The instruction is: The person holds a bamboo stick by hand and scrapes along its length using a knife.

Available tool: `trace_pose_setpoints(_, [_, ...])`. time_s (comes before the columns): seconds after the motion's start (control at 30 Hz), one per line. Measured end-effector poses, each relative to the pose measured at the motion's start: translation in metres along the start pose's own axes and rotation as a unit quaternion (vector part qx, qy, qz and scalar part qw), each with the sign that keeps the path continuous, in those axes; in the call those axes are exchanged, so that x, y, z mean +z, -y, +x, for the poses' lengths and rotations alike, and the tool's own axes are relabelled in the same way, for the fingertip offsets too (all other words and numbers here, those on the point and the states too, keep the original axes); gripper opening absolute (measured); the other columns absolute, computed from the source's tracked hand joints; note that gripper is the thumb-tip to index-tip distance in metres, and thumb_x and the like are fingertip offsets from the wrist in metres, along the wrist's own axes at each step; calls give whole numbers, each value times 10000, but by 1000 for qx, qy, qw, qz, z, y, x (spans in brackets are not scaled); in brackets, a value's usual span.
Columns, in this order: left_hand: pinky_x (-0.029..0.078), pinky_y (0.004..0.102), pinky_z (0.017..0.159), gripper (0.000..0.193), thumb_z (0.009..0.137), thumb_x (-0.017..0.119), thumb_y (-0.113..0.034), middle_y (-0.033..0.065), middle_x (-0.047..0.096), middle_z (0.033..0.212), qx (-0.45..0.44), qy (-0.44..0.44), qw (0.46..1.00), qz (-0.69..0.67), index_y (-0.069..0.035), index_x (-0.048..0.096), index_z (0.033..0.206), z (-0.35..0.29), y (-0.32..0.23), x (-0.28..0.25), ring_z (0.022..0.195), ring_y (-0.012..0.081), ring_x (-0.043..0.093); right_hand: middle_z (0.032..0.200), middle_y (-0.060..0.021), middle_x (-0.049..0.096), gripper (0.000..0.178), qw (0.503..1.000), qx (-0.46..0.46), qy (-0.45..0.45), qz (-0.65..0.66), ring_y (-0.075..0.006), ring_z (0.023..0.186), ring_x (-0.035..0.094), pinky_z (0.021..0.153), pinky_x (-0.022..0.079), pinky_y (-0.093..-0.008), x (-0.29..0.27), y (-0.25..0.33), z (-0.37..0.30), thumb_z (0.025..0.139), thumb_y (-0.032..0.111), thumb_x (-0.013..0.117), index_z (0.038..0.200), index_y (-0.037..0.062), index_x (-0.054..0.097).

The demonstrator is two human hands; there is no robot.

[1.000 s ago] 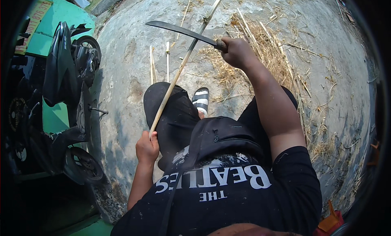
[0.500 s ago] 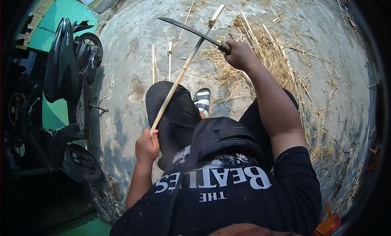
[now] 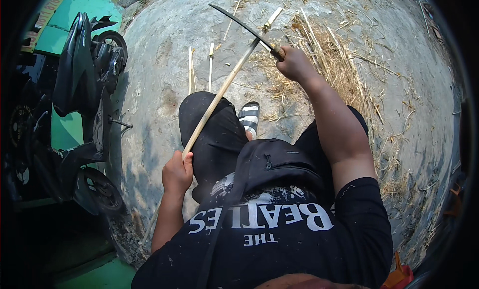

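Observation:
A long pale bamboo strip (image 3: 215,100) slants from my left side across my left knee toward the far ground. My left hand (image 3: 177,172) is closed around its near part, and a thin tail of it shows behind my forearm. In my right hand (image 3: 296,64) is the wooden handle of a sickle (image 3: 238,23) with a dark, slightly curved blade. The blade crosses over the strip near its far end, just below a rough node. Whether the edge touches the strip, I cannot tell.
Straw-like shavings (image 3: 329,64) lie heaped beyond my right hand, with several split strips among them. Two thin strips stand out past my left knee, one of them (image 3: 210,64) with a knobbed end. A dark motorcycle (image 3: 85,89) is parked at the left. My sandalled foot (image 3: 249,118) rests on the concrete.
The sickle's blade has tilted, its tip now higher and further right. The strip's far end has shifted slightly right, and my left hand has come a little nearer to me.

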State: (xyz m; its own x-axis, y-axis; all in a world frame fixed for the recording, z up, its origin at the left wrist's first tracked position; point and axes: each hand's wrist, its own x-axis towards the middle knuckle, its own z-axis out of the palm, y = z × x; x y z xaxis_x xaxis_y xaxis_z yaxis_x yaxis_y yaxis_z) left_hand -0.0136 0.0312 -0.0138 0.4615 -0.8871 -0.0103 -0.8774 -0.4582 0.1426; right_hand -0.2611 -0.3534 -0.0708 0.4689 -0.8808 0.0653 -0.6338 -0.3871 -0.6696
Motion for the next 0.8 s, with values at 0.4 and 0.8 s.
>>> trace_pose_setpoints(0.4, [445, 546, 582, 473, 1060, 525, -442, 245, 600, 676, -13, -42, 998, -46, -25, 532, 837, 4, -13, 11, 678, 500, 611, 782, -173, 676, 101, 983, -167, 61, -48, -424, 782, 676, 681, 534, -527, 32, 41, -27, 782, 139, 671, 871, 104, 638])
trace_pose_setpoints(0.8, [459, 568, 577, 420, 1049, 553, -403, 247, 612, 707, 1, -44, 997, -62, -34, 506, 854, -1, -8, 17, 674, 505, 613, 824, -176, 710, 129, 981, -189, -1, -37, -400, 809, 705, 718, 556, -514, 23, 42, -25, 835, 190, 667, 939, 122, 699])
